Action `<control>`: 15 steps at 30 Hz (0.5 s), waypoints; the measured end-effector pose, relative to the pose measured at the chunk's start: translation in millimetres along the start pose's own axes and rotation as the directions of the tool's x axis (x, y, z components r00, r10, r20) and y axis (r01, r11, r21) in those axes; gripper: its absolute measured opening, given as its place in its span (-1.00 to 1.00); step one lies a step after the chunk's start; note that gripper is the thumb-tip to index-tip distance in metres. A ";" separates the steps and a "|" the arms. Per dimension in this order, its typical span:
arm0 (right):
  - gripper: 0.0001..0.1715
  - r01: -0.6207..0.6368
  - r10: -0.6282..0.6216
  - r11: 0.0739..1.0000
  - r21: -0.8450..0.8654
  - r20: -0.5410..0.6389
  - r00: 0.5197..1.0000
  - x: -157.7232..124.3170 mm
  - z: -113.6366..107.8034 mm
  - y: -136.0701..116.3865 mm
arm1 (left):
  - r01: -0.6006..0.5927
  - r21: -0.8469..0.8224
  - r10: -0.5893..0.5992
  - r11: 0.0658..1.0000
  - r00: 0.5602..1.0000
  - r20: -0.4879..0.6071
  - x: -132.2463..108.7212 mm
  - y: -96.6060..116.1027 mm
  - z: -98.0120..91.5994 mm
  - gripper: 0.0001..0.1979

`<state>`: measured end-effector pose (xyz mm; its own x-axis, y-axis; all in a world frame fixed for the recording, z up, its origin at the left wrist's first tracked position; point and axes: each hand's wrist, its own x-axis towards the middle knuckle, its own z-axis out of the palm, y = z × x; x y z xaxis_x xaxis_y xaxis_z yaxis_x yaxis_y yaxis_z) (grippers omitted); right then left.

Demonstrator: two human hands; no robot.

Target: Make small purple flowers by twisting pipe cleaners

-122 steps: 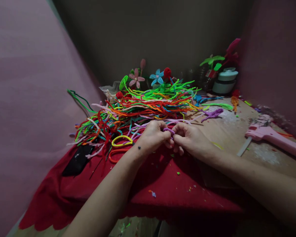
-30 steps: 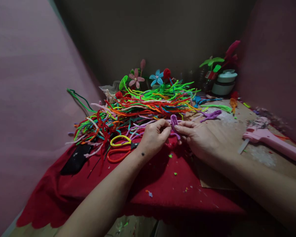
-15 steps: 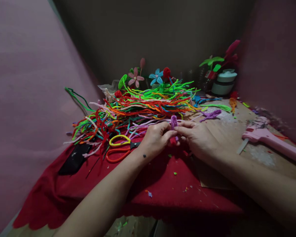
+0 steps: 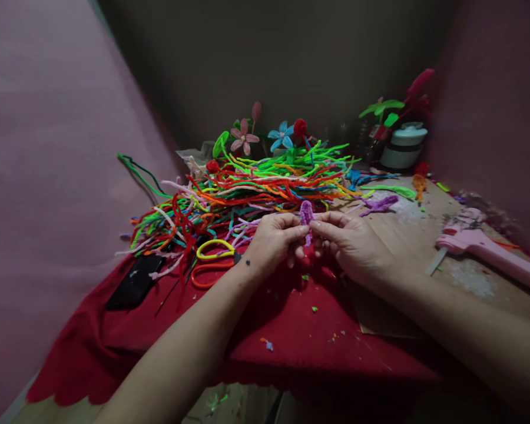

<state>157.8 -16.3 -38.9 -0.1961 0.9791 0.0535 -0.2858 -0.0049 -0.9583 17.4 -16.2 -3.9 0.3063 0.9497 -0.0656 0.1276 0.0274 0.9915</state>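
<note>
A purple pipe cleaner (image 4: 307, 213), bent into a narrow petal-like loop, stands upright between my two hands. My left hand (image 4: 279, 237) pinches its lower left side between thumb and fingers. From the right, the thumb and forefinger of my right hand (image 4: 347, 237) grip the same loop, fingertips close to those of the left. Its lower end shows partly below the fingertips. Just left of my left wrist lie scissors (image 4: 215, 249) with yellow and red handles, their blades hidden behind my arm. Another purple looped piece (image 4: 380, 205) rests on the board beyond my right hand.
A heap of colourful pipe cleaners (image 4: 265, 182) spreads behind my hands. A black phone (image 4: 135, 282) lies at the left on the red cloth (image 4: 291, 347). On the right, a pink glue gun (image 4: 481, 241) sits on a cardboard sheet (image 4: 406, 235). Finished flowers (image 4: 244, 138) and a lidded jar (image 4: 404, 146) stand behind.
The purple loop has turned to show its open, wider face and shifted slightly left. My left hand has moved a little left, its fingers now lower on the loop.
</note>
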 end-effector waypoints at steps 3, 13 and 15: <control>-0.77 -0.006 0.006 1.000 0.007 0.016 1.000 -0.5 1.2 -1.7 | 0.001 -0.065 0.000 0.998 1.000 0.021 1.1 -2.1 -1.2 -0.76; -0.74 -0.183 0.176 0.983 0.016 0.201 0.964 -2.0 -2.6 -7.6 | -0.008 0.009 0.007 1.000 0.997 0.071 0.5 -2.3 -3.9 -0.81; -0.72 -0.163 0.153 0.986 0.047 0.170 0.973 -0.9 -1.7 -4.7 | -0.011 0.036 0.008 0.999 0.997 0.079 1.6 -2.1 -5.3 -0.81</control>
<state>161.0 -16.9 -34.9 -0.3943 0.9178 -0.0466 -0.2935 -0.1738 -0.9400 12.7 -13.1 -5.5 0.3805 0.9224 -0.0664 0.1584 0.0058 0.9874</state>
